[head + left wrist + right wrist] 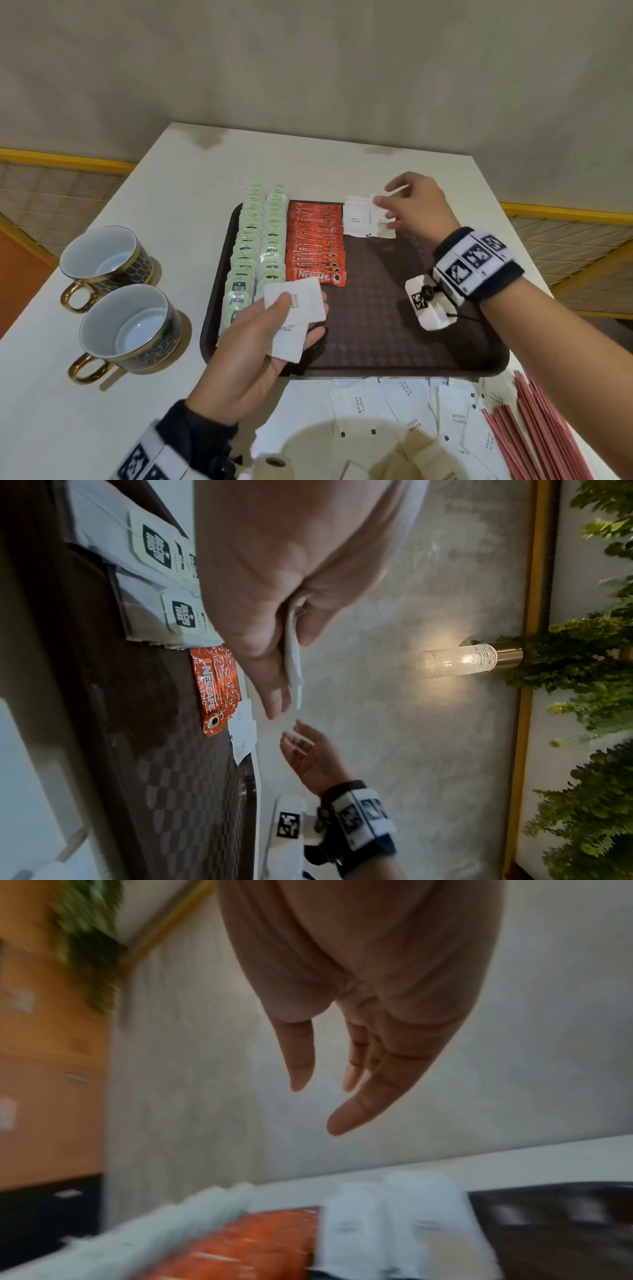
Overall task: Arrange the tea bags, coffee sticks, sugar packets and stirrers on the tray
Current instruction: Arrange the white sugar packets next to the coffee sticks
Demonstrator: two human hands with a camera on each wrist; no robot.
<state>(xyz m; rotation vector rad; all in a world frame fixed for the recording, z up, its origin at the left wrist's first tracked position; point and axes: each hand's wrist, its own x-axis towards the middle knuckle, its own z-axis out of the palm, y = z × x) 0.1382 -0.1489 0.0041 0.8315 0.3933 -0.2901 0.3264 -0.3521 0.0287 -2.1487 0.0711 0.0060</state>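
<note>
A brown tray (pixel 376 335) holds two columns of green tea bags (pixel 253 246) and one column of red coffee sticks (pixel 315 246). Two white sugar packets (pixel 356 219) lie side by side at its far edge, right of the sticks. My right hand (pixel 388 204) hovers just over them with straight fingers (pixel 346 1118), holding nothing. My left hand (pixel 301 313) is above the tray's near left part, its thumb pinching a few sugar packets (pixel 291 342) against the fingers. The left wrist view shows those packets (pixel 294 656) edge-on.
Several loose sugar packets (pixel 394 404) lie on the white table in front of the tray, with red stirrers (pixel 534 428) at their right. Two dark cups with gold handles (pixel 106 260) (pixel 130 329) stand left of the tray. Brown packets (pixel 421 452) lie at the near edge.
</note>
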